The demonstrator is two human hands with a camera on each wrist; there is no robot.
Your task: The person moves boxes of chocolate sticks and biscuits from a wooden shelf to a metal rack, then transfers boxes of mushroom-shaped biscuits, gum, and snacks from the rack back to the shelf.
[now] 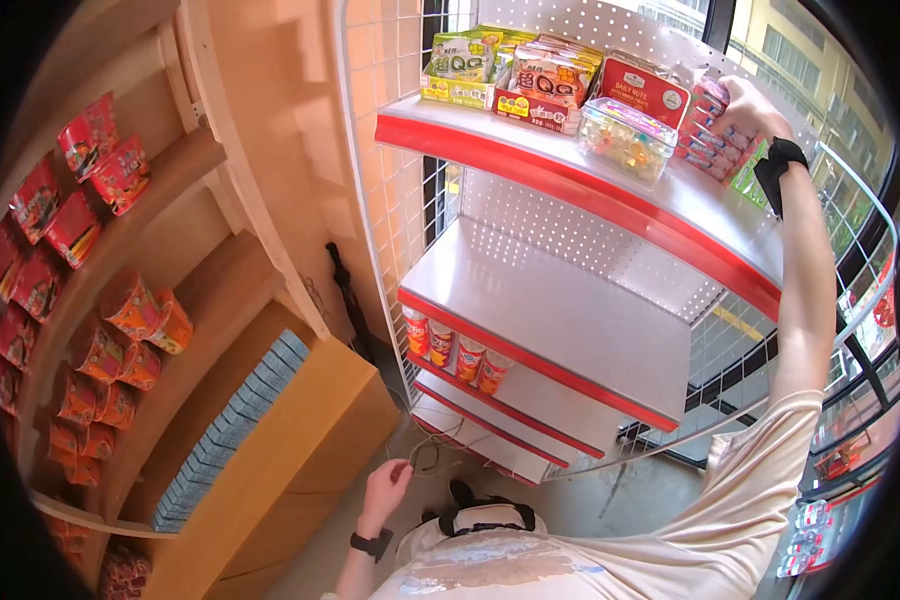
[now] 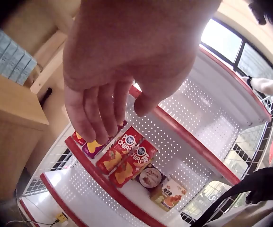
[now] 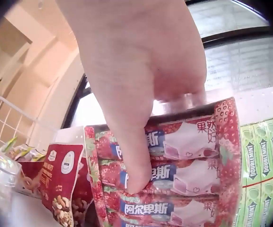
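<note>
My right hand (image 1: 755,106) reaches up to the top shelf at the right and grips a display box of strawberry candy sticks (image 3: 174,182). In the right wrist view the thumb (image 3: 137,172) presses on the front of the box, while the fingers go over its top edge and are partly hidden behind it. Right beside the box stands a green Doublemint gum pack (image 3: 264,165); on its other side is a red Daily Nuts bag (image 3: 60,182). My left hand (image 1: 387,488) hangs low near my body, fingers loosely curled and holding nothing.
Gummy candy boxes (image 1: 545,90) and a clear tub of wrapped sweets (image 1: 625,142) share the top shelf. Lower shelves carry chip cans (image 1: 470,358) and snack boxes. Wire mesh (image 1: 370,130) flanks the rack. A wooden shelf with instant noodle cups (image 1: 135,305) stands at the left.
</note>
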